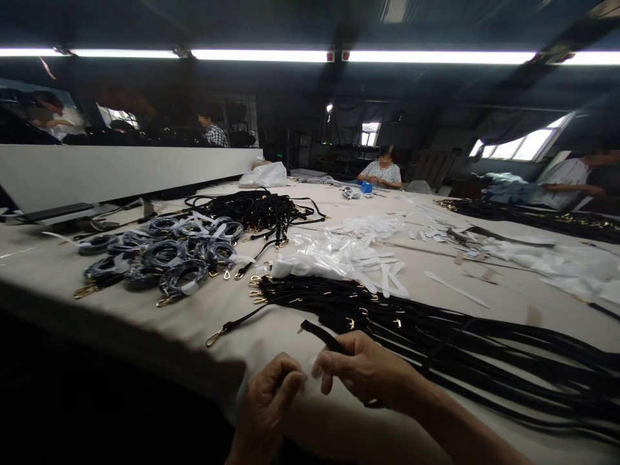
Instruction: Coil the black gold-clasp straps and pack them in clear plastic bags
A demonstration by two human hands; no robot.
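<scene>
My right hand [365, 368] is closed around a black strap [322, 334], whose end sticks out past the thumb side towards the upper left. Close beside it, my left hand [271, 397] has its fingers curled and the thumb pressed against them. Whatever sits in that pinch is hidden, and the fingertips of both hands are slightly blurred. Just beyond the hands lies a bundle of long black straps [465, 332] with gold buckles and clasps, running off to the right. One gold snap hook [214, 337] points out from the bundle at the left.
Coiled, wrapped straps [165, 255] with white bands lie on the left of the table [261, 336]. Behind them is a heap of black straps [247, 208]. Clear plastic bags [320, 252] and white strips [387, 274] lie mid-table. A person [382, 169] sits at the far end.
</scene>
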